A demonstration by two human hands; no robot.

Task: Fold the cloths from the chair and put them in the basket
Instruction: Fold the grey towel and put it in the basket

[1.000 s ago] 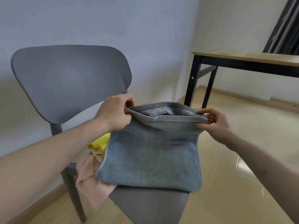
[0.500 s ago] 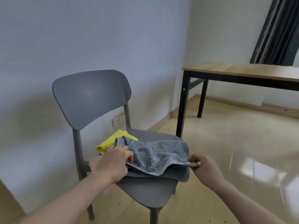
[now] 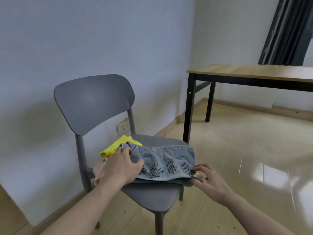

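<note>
A grey-blue towel (image 3: pixel 166 161) with a dark dashed band lies folded over on the seat of the grey chair (image 3: pixel 152 192). My left hand (image 3: pixel 118 168) lies on the towel's left end, its fingers curled round a bunched corner. My right hand (image 3: pixel 209 180) pinches the towel's right front corner at the seat's edge. A yellow cloth (image 3: pixel 116 146) lies behind the towel. A pink cloth (image 3: pixel 98 172) shows under my left hand. No basket is in view.
The chair stands against a pale wall with a socket (image 3: pixel 122 128). A wooden table with black legs (image 3: pixel 250 73) stands to the right, dark curtains (image 3: pixel 286 31) behind it. Glossy floor (image 3: pixel 245 150) stretches right of the chair.
The towel, held up by its top edge a second ago, has been laid down and folded over on the seat. The camera has pulled back from the chair.
</note>
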